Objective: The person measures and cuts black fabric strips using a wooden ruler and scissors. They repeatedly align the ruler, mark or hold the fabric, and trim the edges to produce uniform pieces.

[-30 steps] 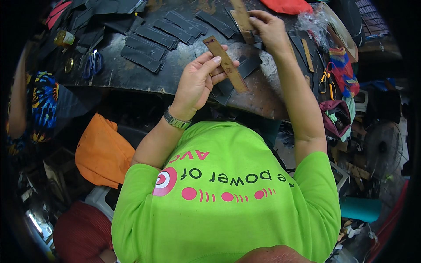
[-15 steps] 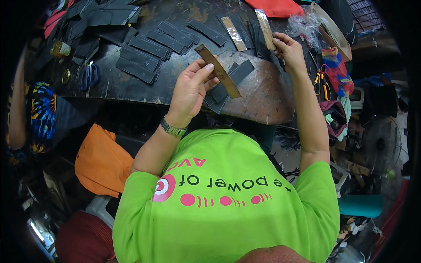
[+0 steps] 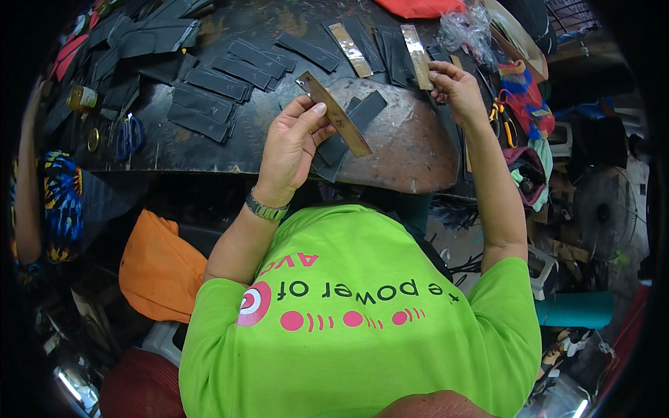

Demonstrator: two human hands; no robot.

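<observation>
Between the thumb and fingers of my left hand [image 3: 291,139] is a flat brown strip [image 3: 336,117], tilted over the table's near edge. Beneath it lie several dark pieces [image 3: 366,111], partly covered by the strip and hand. My right hand [image 3: 453,90] is closed on the near end of a shiny brown strip [image 3: 416,52] at the far right. Left of that, another shiny strip [image 3: 350,49] rests by narrow black pieces [image 3: 394,56]. Flat black strips [image 3: 223,83] lie in overlapping rows farther left.
Blue-handled scissors [image 3: 129,136], a roll of tape [image 3: 93,140] and a small jar [image 3: 81,98] are on the left of the dark table [image 3: 244,159]. Orange-handled cutters [image 3: 503,122], crumpled clear plastic [image 3: 467,31] and red cloth [image 3: 425,7] are at the right. Black pieces pile up far left.
The view has shifted, so table things sit farther left. My right hand's strip has come a little nearer and away from the lying shiny strip. Both hands keep their hold.
</observation>
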